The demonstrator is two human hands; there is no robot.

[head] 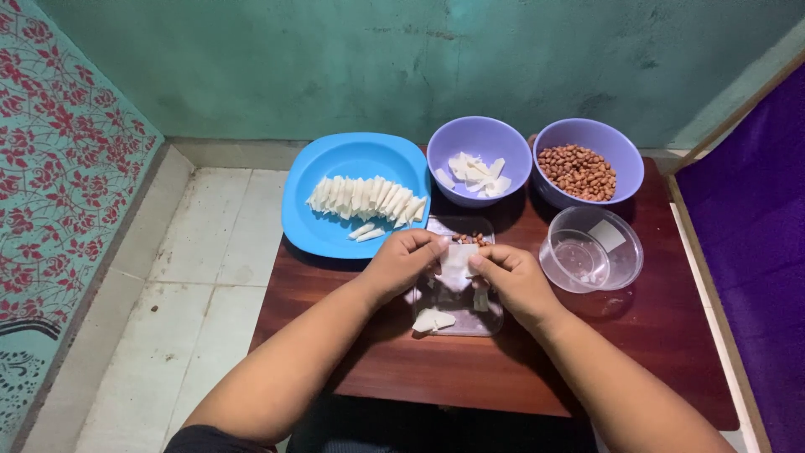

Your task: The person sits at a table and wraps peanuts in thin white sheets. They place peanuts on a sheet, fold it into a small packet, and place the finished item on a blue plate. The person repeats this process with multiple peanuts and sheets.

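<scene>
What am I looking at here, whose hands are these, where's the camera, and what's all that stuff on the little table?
This is one picture from a camera worn on a person's head, looking down at their own bare hands. The left hand and right hand together pinch a small white wrapper over a clear flat tray. All of it sits on a small dark wooden table. A blue plate holds a row of folded white pieces. Behind are two purple bowls: one with white wrappers, one with peanuts. A clear round container stands at the right.
</scene>
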